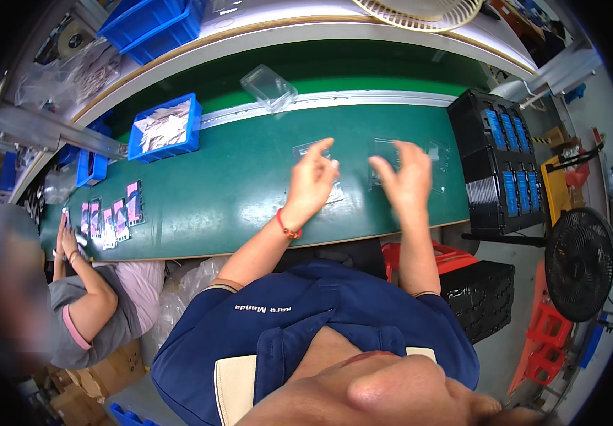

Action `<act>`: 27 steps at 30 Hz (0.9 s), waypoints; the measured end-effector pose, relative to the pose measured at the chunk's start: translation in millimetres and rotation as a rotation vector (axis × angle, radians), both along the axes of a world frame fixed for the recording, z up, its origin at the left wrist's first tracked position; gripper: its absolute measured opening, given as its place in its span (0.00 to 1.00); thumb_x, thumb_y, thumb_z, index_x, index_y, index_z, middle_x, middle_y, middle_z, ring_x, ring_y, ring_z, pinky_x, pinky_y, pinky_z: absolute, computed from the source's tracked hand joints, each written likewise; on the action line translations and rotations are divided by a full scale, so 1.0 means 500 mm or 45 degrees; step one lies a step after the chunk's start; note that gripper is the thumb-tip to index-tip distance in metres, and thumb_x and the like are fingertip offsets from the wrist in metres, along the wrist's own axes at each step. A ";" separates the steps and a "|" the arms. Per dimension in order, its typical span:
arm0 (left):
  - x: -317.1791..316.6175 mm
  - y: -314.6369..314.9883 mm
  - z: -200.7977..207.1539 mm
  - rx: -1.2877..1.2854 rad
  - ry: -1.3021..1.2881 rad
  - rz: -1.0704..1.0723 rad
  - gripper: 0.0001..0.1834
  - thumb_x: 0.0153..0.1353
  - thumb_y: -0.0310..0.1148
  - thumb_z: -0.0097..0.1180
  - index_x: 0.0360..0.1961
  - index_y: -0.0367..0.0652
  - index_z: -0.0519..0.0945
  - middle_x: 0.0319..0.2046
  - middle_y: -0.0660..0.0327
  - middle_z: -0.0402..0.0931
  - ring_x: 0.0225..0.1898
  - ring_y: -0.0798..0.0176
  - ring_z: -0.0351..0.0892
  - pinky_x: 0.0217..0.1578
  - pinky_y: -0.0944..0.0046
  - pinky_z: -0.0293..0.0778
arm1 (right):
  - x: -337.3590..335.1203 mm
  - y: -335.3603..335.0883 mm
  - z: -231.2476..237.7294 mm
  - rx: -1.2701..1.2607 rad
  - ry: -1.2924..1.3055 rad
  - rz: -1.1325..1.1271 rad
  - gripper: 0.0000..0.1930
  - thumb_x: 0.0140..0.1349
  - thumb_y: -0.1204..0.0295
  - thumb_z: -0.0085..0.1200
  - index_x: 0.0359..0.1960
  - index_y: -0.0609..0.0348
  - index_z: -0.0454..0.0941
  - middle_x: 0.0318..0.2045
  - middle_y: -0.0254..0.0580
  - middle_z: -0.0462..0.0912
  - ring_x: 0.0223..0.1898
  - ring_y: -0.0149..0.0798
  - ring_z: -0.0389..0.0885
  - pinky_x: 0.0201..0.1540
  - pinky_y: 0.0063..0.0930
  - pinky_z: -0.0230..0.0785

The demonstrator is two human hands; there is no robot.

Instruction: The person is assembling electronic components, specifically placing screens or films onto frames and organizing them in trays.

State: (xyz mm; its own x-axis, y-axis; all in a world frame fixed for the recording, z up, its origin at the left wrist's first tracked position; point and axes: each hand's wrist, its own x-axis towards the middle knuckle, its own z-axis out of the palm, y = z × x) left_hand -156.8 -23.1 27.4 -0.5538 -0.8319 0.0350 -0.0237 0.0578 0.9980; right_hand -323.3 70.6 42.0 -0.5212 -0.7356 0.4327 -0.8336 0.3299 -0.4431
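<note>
Clear plastic trays (406,162) lie flat beneath both raised open hands.

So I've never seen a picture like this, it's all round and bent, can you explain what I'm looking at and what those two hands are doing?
This is one picture from a wide fisheye camera worn on a person's head, looking down, which is why straight edges curve. There is no machine: the two bare hands belong to the wearer.

The left hand and right hand are raised just above a green work surface, fingers loosely open. Whether either holds anything I cannot tell. Clear plastic trays lie flat under and beside them.

Further off are a blue bin of pale pieces, a clear box, and a black rack of blue items on the right. At the left, another person's hands work near pink packets.
</note>
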 end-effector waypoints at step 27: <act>0.162 -0.073 -0.065 0.950 0.639 -0.224 0.06 0.62 0.31 0.56 0.30 0.40 0.77 0.24 0.63 0.76 0.21 0.72 0.75 0.18 0.74 0.73 | 0.189 -0.097 -0.018 0.022 -0.871 0.656 0.40 0.45 0.52 0.68 0.57 0.63 0.69 0.49 0.60 0.75 0.43 0.49 0.79 0.43 0.37 0.74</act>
